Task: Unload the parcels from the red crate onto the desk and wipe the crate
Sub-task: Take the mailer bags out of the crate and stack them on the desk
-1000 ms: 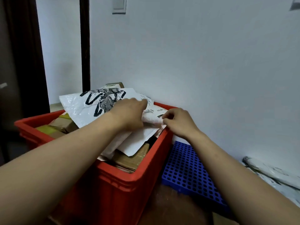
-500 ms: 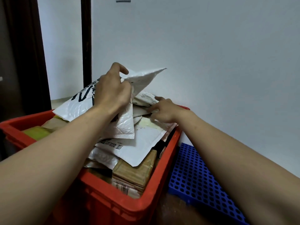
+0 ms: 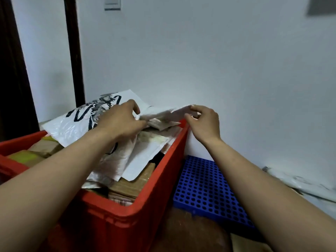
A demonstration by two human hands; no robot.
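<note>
While the red crate (image 3: 116, 224) stands full of parcels (image 3: 143, 160), the left grip (image 3: 118, 122) pinches the top white parcel (image 3: 161, 115); the right grip (image 3: 203, 122) is at its corner, holding or not I cannot tell

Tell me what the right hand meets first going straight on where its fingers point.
The raised corner of the white parcel, just ahead of the right hand; depth unclear.

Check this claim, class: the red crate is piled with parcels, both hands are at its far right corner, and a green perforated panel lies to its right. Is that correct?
No. The perforated panel to the right of the red crate is blue, not green, as the head view shows. Everything else stands.
</note>
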